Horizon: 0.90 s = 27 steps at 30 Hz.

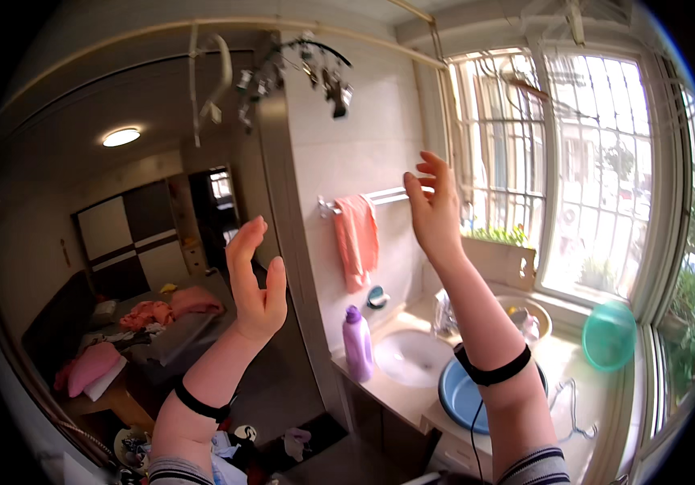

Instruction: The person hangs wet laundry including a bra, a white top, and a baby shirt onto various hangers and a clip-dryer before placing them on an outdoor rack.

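Observation:
Both my hands are raised in the air with nothing in them. My left hand (256, 285) has its fingers bent and its thumb apart, seen against the doorway to a bedroom. Higher up, my right hand (435, 212) overlaps the end of a metal towel bar (387, 195); whether it touches the bar I cannot tell. A pink towel (356, 242) hangs on that bar. Above and between the hands hangs a clip hanger (317, 51) with several metal clips (338, 97). A white hanger (223, 66) hangs near it on a ceiling rod (159, 25).
Along the right runs a counter with a washbasin (411, 357), a purple bottle (357, 345), a blue basin (462, 394), a green basin (609, 336) and a wire hanger (573, 412). Barred windows (596, 170) stand behind. Clothes (226, 454) lie low at left; a bed (184, 345) stands beyond the doorway.

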### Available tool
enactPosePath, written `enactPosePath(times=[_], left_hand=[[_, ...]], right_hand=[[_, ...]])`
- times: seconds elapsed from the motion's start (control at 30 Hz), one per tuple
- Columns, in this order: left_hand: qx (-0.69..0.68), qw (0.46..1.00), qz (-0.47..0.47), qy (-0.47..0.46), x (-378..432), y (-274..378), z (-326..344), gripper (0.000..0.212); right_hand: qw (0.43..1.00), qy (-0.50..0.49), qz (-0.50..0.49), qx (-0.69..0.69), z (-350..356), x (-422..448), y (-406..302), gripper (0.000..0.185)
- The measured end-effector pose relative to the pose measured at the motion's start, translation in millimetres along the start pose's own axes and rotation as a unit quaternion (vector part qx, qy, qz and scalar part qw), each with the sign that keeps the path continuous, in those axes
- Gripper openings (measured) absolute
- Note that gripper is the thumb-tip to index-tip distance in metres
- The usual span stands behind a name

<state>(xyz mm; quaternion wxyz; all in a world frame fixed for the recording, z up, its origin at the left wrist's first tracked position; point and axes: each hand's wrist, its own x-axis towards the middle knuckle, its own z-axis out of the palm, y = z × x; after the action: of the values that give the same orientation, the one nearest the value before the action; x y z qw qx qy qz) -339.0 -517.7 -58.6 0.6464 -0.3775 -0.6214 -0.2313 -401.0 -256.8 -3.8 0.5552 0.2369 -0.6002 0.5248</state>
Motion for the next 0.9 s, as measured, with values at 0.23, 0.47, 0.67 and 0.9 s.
enactPosePath(times=[0.23, 0.47, 0.67, 0.9], left_hand=[[-0.301, 0.858, -0.239, -0.341, -162.6, 136.1, 141.4, 0.026], [-0.479, 0.648, -0.343, -0.483, -241.6, 282.5, 208.9, 0.024], [-0.530, 0.547, -0.299, -0.574, -272.0, 352.8, 242.1, 0.028], [-0.493, 0.517, -0.283, -0.640, -292.2, 372.6, 253.0, 0.039]], right_hand=[[0.940, -0.062, 0.303, -0.145, -185.8, -242.9, 104.1, 0.035], [0.763, 0.007, 0.406, -0.502, -424.1, -394.9, 116.1, 0.028], [0.604, -0.191, 0.621, -0.461, -482.1, -457.0, 89.3, 0.042], [0.650, -0.040, 0.626, -0.429, -463.3, -489.9, 70.2, 0.031]])
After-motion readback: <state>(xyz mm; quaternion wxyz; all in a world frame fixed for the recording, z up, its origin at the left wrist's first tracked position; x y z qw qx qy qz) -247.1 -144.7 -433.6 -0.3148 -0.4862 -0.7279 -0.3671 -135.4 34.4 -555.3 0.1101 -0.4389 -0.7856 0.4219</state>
